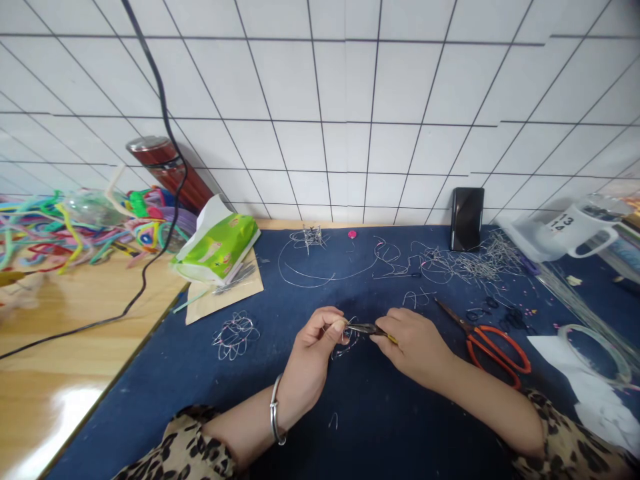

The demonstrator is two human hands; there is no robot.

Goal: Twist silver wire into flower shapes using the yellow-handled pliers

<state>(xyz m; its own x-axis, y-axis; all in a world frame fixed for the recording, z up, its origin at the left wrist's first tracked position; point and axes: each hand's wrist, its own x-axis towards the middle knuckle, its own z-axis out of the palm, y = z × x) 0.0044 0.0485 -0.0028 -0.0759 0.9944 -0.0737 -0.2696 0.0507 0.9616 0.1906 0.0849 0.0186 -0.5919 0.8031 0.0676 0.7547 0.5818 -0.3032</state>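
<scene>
My left hand, with a silver bangle at the wrist, pinches a thin wire piece that curls below the fingertips. My right hand is closed around the yellow handle of small pliers. The pliers' dark jaws point left and meet the wire at my left fingertips; whether they are clamped on it is too small to tell. A flower-like wire coil lies to the left on the blue mat. Orange-handled scissors lie to the right.
Loose wires and a black phone are at the back right, near a white mug. At the left are a green tissue pack, a red-brown flask, coloured fuzzy sticks and a hanging black cable.
</scene>
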